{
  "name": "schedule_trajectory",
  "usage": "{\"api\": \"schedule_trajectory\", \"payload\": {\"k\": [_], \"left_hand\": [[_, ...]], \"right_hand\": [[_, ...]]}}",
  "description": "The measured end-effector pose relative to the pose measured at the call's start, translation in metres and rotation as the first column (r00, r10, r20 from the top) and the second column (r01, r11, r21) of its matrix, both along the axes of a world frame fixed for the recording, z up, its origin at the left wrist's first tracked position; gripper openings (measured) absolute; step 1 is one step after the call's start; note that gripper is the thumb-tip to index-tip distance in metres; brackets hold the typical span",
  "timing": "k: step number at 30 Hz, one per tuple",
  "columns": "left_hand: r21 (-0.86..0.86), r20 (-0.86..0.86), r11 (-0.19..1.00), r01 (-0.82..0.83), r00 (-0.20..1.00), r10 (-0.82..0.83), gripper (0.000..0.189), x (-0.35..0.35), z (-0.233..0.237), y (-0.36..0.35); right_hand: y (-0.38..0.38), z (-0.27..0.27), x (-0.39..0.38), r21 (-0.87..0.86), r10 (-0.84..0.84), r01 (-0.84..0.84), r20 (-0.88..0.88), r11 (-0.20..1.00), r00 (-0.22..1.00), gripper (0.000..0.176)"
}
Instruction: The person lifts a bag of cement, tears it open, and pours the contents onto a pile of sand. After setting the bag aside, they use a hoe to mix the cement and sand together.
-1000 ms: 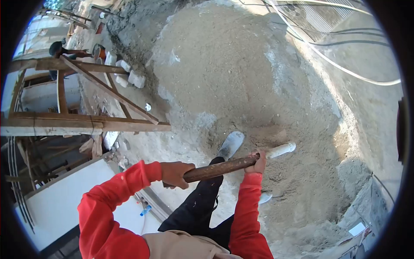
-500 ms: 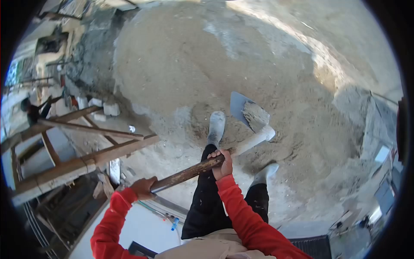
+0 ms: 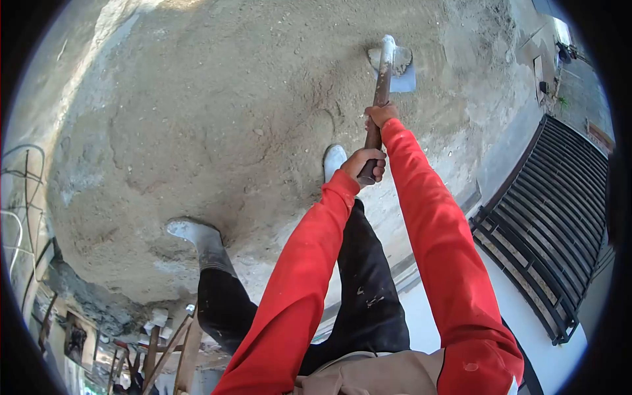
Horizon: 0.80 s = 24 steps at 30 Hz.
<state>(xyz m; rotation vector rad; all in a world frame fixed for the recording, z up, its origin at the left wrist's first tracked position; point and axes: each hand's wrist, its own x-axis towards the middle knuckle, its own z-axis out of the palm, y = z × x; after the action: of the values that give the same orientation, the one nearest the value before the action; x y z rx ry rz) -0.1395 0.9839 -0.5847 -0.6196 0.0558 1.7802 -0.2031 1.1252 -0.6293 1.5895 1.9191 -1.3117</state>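
Note:
I hold a hoe [image 3: 383, 87] with both hands, its wooden handle reaching away from me. My left hand [image 3: 367, 164] is wrapped round the butt end of the handle. Farther along, my right hand [image 3: 381, 114] grips the handle closer to the head. The flat metal blade [image 3: 403, 79] is low over the sandy ground [image 3: 217, 118], with a clump of grey, wet-looking mix [image 3: 399, 60] at its upper part. Below my hands, one whitish boot [image 3: 334, 160] stands near the handle's end, and the other boot [image 3: 194, 232] is planted to the left.
A black metal grille [image 3: 553, 210] leans at the right beside a white surface [image 3: 419, 316]. Wooden beams [image 3: 189, 352] and pale blocks [image 3: 158, 317] lie at the lower left. Wires [image 3: 25, 191] run along the left edge.
My view has turned to the right. Both hands have swung the hoe from in front of my feet out to the far right, the arms now stretched forward. The grip stays closed.

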Motion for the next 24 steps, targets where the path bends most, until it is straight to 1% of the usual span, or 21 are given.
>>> {"api": "schedule_trajectory", "payload": {"k": [1,2,3,4,5,6,7,9,10,11,12,13,15,17,18,19,20,21,22,23,24], "left_hand": [[0.004,0.028,0.999,-0.039,0.999,0.039,0.011,0.004,0.001,0.0],[-0.003,0.049,0.997,-0.076,0.996,0.076,0.011,0.006,0.002,-0.011],[-0.014,0.072,0.994,-0.11,0.991,0.111,0.012,0.018,0.009,-0.03],[-0.02,0.088,0.987,-0.158,0.983,0.159,0.012,0.027,0.017,-0.05],[-0.058,0.049,0.992,-0.11,0.992,0.112,0.012,0.03,0.022,-0.075],[-0.093,0.018,0.994,-0.059,0.998,0.061,0.012,0.043,0.031,-0.106],[-0.124,0.049,0.991,-0.043,0.998,0.05,0.012,0.053,0.04,-0.135],[-0.152,0.061,0.988,-0.04,0.997,0.05,0.012,0.055,0.055,-0.192],[-0.177,0.113,0.981,-0.075,0.989,0.096,0.012,0.051,0.064,-0.222],[-0.207,0.173,0.972,-0.108,0.974,0.145,0.012,0.05,0.074,-0.255],[-0.208,0.173,0.972,-0.113,0.973,0.15,0.012,0.051,0.085,-0.291],[-0.205,0.148,0.974,-0.1,0.98,0.132,0.011,0.05,0.098,-0.327],[-0.232,0.064,0.968,-0.094,0.992,0.111,0.011,0.05,0.131,-0.404],[-0.315,0.003,0.947,-0.056,0.998,0.06,0.015,0.08,0.195,-0.5],[-0.412,-0.028,0.911,0.014,0.999,-0.028,0.018,0.099,0.223,-0.548],[-0.521,-0.016,0.849,0.089,0.993,-0.114,0.019,0.126,0.243,-0.596],[-0.631,0.003,0.752,0.188,0.971,-0.24,0.021,0.148,0.265,-0.641],[-0.754,-0.009,0.603,0.261,0.914,-0.406,0.027,0.173,0.278,-0.686],[-0.826,-0.031,0.473,0.305,0.815,-0.579,0.035,0.185,0.298,-0.713],[-0.885,0.057,0.297,0.359,0.716,-0.696,0.039,0.211,0.309,-0.744],[-0.924,0.148,0.112,0.365,0.614,-0.775,0.043,0.242,0.31,-0.77]], "right_hand": [[-0.002,-0.007,-0.009,0.059,0.078,-0.082,0.065,0.995,0.995,0.027],[-0.014,-0.011,-0.015,0.065,0.111,-0.113,0.027,0.991,0.993,0.031],[-0.035,-0.007,0.002,0.067,0.118,-0.119,0.023,0.991,0.993,0.035],[-0.051,-0.012,0.013,-0.002,0.22,-0.221,0.066,0.975,0.973,0.045],[-0.085,0.005,0.018,-0.053,0.122,-0.118,0.099,0.992,0.988,0.055],[-0.113,0.012,0.03,-0.071,0.136,-0.131,0.063,0.989,0.989,0.057],[-0.145,0.018,0.038,-0.11,0.11,-0.102,0.072,0.989,0.991,0.059],[-0.207,0.023,0.044,-0.178,0.18,-0.156,0.131,0.972,0.975,0.057],[-0.236,0.02,0.041,-0.171,0.189,-0.168,0.113,0.971,0.975,0.057],[-0.268,0.017,0.043,-0.219,0.161,-0.141,0.079,0.965,0.984,0.056],[-0.302,0.019,0.048,-0.272,0.127,-0.107,0.057,0.956,0.99,0.056],[-0.339,0.035,0.05,-0.274,0.131,-0.11,0.06,0.955,0.99,0.056],[-0.409,0.072,0.056,-0.355,0.089,-0.083,-0.001,0.931,0.996,0.033],[-0.491,0.116,0.076,-0.655,-0.129,0.078,-0.03,0.752,0.991,0.026],[-0.532,0.117,0.083,-0.747,-0.218,0.106,-0.054,0.657,0.975,0.027],[-0.571,0.123,0.08,-0.839,-0.389,0.306,0.124,0.451,0.913,0.029],[-0.614,0.125,0.085,-0.872,-0.372,0.425,0.321,0.243,0.871,0.026],[-0.667,0.138,0.113,-0.893,-0.271,0.263,0.168,0.366,0.948,0.021],[-0.692,0.168,0.131,-0.936,-0.258,0.244,0.178,0.252,0.95,0.017],[-0.716,0.186,0.153,-0.904,-0.339,0.381,0.302,0.193,0.891,0.014],[-0.724,0.205,0.172,-0.916,-0.365,0.367,0.29,0.161,0.885,0.013]]}}
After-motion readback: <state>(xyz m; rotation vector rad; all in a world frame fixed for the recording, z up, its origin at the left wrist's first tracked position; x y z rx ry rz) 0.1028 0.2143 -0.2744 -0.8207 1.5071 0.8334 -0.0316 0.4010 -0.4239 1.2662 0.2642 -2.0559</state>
